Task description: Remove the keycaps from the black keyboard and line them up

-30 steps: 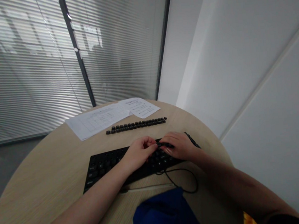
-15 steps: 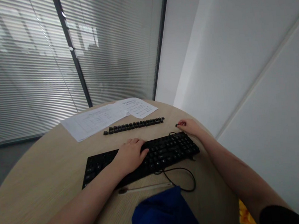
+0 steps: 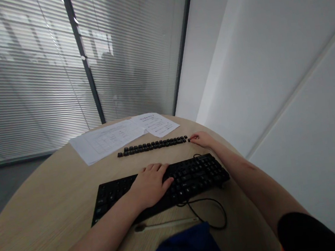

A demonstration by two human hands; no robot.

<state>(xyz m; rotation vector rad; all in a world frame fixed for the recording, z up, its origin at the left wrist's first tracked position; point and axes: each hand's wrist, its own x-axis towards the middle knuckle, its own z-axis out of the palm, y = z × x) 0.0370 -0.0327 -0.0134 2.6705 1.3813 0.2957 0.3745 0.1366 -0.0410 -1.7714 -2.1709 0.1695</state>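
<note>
A black keyboard (image 3: pixel 196 174) lies at a slant on the round wooden table. My left hand (image 3: pixel 152 185) rests on its middle with the fingers spread. Beyond the keyboard, loose black keycaps (image 3: pixel 151 146) are lined up in two rows. At the right end of these rows, my right hand (image 3: pixel 200 139) pinches a single small keycap (image 3: pixel 189 140) between thumb and fingertips, close to the last one in the line. The keys beneath my left hand are hidden.
Printed paper sheets (image 3: pixel 111 137) lie at the far side of the table. Nearer me are a thin brush (image 3: pixel 166 224), the looped keyboard cable (image 3: pixel 221 211) and a blue cloth (image 3: pixel 188 247). A white wall (image 3: pixel 284 69) rises on the right.
My right hand has moved left with the keycap, from beside the keyboard's far right corner to the end of the keycap rows. My left hand stays on the keyboard.
</note>
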